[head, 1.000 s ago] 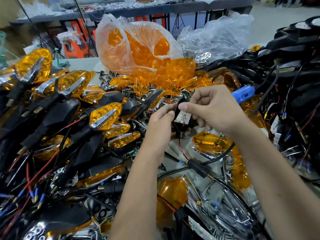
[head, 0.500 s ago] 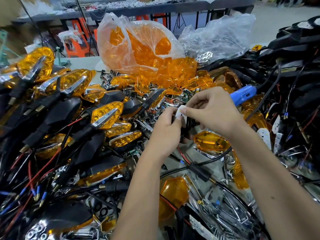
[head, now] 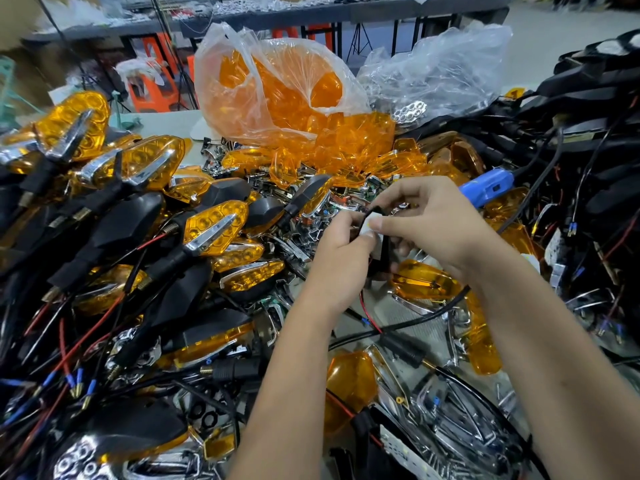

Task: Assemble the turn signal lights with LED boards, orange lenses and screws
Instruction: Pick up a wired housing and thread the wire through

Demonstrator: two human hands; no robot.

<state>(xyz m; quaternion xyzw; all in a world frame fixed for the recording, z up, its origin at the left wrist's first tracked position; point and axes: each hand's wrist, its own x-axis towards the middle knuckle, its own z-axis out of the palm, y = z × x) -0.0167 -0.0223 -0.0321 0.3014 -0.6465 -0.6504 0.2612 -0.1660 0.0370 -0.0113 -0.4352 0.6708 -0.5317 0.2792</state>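
**Tech A:** Workbench status, near to far: loose orange lens (head: 351,384), chrome reflectors (head: 450,410) and screws nearest the operator; both hands above them at centre; finished lights (head: 214,228) stacked at left; blue screwdriver (head: 486,187) just beyond the right hand; clear bag of lenses (head: 277,95) behind; second table (head: 311,12) at the far wall.

**Tech B:** Hand state?

**Tech A:** Left hand (head: 341,261): fingers curled around a black housing (head: 379,252), red and black leads hanging below it. Right hand (head: 440,230): thumb and forefinger pinching a small white LED board (head: 369,230) at the housing's open face. Board and housing touch. Whether the board is seated cannot be determined; the fingers cover the joint.

**Tech B:** Handling properties?

**Tech A:** Assessment only. Board: light, thin, stiff, likely brittle at its solder joints. Grip it by the edges, never by the leads. Housing: rigid plastic, light, tolerates a firm grip around the body. Lenses: glossy, probably slippery and easily scratched; hold them by the rim.

**Tech B:** Markings?

**Tech A:** No readable brand, label or writing on any part. A white board (head: 398,448) at the near edge shows dots only.
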